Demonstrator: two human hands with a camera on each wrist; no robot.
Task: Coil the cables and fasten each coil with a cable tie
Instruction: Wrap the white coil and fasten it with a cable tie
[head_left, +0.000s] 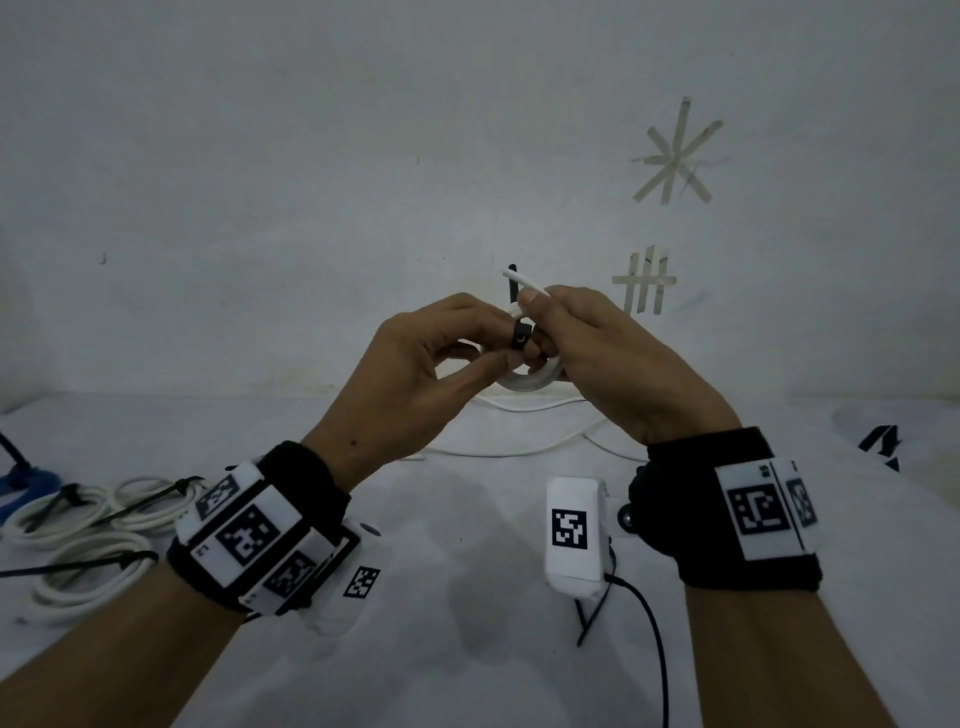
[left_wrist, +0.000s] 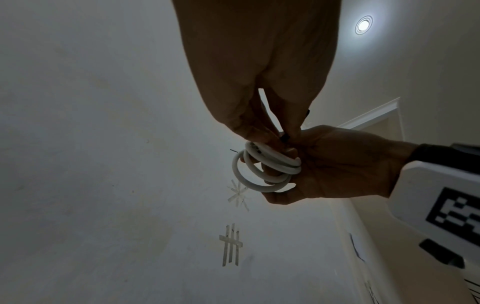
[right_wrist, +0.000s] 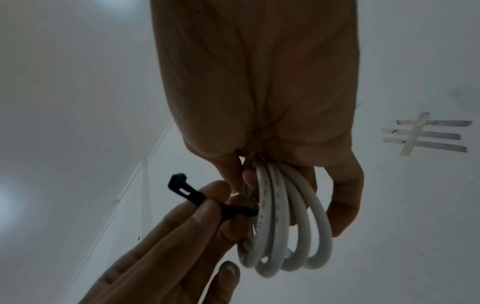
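My right hand (right_wrist: 259, 123) grips the white coil (right_wrist: 285, 226) w/ fingers curled thru it, held above the tabletop (head_left: 467, 519). Left hand (right_wrist: 168, 246) pinches the black cable tie (right_wrist: 192, 195) just left of the coil, strap lying crosswise to the loops, head end pointing away from them.

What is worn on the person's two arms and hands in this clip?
Both hands are bare. Left wrist: black band carrying white blocks printed with black square-pattern markers. Right wrist: the same kind of black band and marker plates, plus a white camera box trailing a thin black cable. No sleeves.
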